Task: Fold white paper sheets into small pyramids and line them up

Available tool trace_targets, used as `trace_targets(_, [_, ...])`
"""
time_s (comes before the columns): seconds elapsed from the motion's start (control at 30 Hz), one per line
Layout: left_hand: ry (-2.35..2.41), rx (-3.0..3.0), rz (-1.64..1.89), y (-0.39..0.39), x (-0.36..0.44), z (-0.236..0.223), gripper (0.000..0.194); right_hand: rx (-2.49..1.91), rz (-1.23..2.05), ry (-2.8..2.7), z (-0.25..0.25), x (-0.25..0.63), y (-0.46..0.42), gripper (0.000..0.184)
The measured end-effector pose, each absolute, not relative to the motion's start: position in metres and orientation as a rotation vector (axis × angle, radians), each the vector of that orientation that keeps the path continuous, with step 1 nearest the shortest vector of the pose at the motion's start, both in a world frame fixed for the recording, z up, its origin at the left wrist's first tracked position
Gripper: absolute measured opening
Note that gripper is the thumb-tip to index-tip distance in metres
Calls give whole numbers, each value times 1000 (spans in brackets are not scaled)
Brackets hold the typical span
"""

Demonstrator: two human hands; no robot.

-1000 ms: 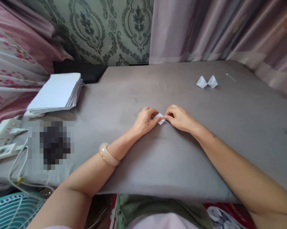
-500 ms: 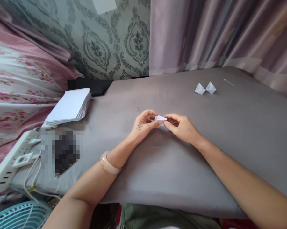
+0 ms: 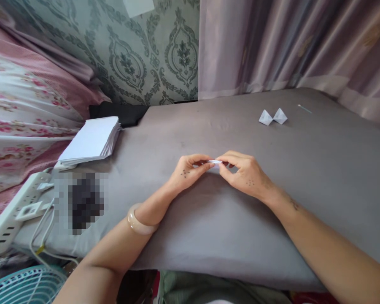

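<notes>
Between my two hands, just above the grey cloth surface, is a small folded white paper (image 3: 215, 162), seen nearly edge-on as a thin sliver. My left hand (image 3: 191, 169) pinches its left end between thumb and fingers; a pale bangle (image 3: 139, 221) circles that wrist. At the other end, my right hand (image 3: 240, 171) grips the paper with thumb and fingertips. Much of the paper is hidden by the fingers. Farther back on the right, two folded white paper shapes (image 3: 273, 117) with pointed tops stand side by side, touching or nearly so.
A stack of white paper (image 3: 90, 137) lies at the left, in front of a black flat item (image 3: 133, 115). A white power strip (image 3: 17, 211) with plugs and cables runs along the left edge. A thin stick (image 3: 304, 109) lies far right. A teal fan (image 3: 27, 285) stands below left.
The folded paper has gone from showing a pointed triangular face to a thin, flattened edge. My right hand has turned slightly, and my left fingers have closed down nearer the thumb.
</notes>
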State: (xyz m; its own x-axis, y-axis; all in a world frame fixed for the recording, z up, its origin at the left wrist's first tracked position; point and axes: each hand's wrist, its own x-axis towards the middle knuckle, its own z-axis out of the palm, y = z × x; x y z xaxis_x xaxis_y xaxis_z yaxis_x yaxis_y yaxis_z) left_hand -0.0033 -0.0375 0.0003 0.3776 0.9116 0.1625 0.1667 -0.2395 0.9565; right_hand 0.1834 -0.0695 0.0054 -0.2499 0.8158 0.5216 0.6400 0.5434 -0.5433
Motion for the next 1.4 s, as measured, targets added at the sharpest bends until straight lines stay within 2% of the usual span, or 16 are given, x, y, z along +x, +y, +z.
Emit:
trace_targets(0.3, [1021,1821,1005,-42,-1,3,21,-1166,409,-1929,9,182,-71,16])
trace_targets(0.47, [1009,1792,862,-43,0,2,26,-1305,441,-1874,8,179,-71,11])
trace_targets(0.63, [985,1438,884,-42,2,3,29,-1367,804,-1642,13,175,-70,12])
trace_targets(0.9, [847,1132,877,-40,5,4,26,-1269,961,-1464,14,176,-67,21])
trace_targets(1.03, [800,1000,952,-38,7,0,28,-1177,1089,-1305,7,176,-64,33])
trace_targets(1.23, [842,1146,941,-38,7,-4,23,-1244,955,-1453,10,173,-66,23])
trace_targets(1.4, [1012,1753,1140,-36,5,-9,24,-1292,500,-1720,1,179,-63,16])
